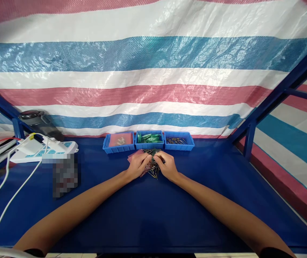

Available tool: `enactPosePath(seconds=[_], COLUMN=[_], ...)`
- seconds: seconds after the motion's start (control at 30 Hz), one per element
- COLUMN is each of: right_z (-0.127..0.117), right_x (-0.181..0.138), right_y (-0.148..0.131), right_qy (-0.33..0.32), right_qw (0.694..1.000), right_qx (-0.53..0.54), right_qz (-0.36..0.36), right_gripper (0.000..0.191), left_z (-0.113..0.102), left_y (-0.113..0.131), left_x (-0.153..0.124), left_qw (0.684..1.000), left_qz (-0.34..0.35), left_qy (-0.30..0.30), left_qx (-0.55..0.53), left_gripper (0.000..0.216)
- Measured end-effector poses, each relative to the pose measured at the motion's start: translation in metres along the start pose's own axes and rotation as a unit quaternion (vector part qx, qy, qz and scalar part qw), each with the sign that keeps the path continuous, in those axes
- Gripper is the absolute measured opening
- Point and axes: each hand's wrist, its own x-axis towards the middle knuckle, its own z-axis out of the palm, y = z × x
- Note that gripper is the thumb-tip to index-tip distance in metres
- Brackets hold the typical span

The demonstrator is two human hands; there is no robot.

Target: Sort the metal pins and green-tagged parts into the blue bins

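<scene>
My left hand and my right hand meet just in front of the blue bins, both with fingers closed in a pinch. Between their fingertips is a small piece of green plastic, perhaps a little bag; its shape is mostly hidden. Below and between the hands lies a loose pile of thin, dark and brass-coloured metal pins, which look like small bits. A pink translucent bag lies partly under my left hand.
Three blue bins stand in a row: the left bin with a pink sheet and pale small pieces, the middle bin with green plastic, the right bin with metal pins. A power strip, white cables and a dark bottle are left.
</scene>
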Motion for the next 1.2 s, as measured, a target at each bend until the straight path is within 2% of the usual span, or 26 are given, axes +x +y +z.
enactPosePath(seconds=[0.2,0.4,0.53,0.7,0.77,1.07,1.2], right_z=[0.0002,0.0014,0.0019,0.0012,0.0008,0.0046,0.0054], right_x=[-0.0003,-0.0008,-0.0009,-0.0012,-0.0013,0.0008,0.001], right_y=[0.0026,0.004,0.0044,0.0023,0.0014,0.0026,0.0048], right_qy=[0.023,0.029,0.036,0.031,0.027,0.034,0.03], right_qw=[0.999,0.999,0.999,0.999,0.999,0.999,0.998], right_qx=[-0.022,-0.026,-0.031,0.013,0.017,-0.033,-0.049], right_qz=[0.002,0.01,0.01,0.004,0.004,0.024,0.028], right_gripper=[0.034,0.04,0.043,0.024,0.023,0.035,0.044], left_z=[0.0038,0.0046,0.0036,0.0014,0.0005,0.001,0.0003], left_y=[-0.007,-0.0076,-0.0052,-0.0012,-0.0001,-0.0042,-0.0023], left_x=[-0.0018,-0.0007,-0.0004,0.0003,0.0005,-0.0012,-0.0045], left_qw=[0.999,0.997,0.997,0.997,0.997,0.995,0.996], left_qz=[0.02,0.06,0.052,0.01,0.0,0.032,-0.002], left_qy=[0.03,0.056,0.063,0.076,0.075,0.089,0.088], left_qx=[0.011,0.008,-0.001,-0.002,-0.001,-0.007,-0.015], left_gripper=[0.024,0.021,0.022,0.022,0.022,0.019,0.022])
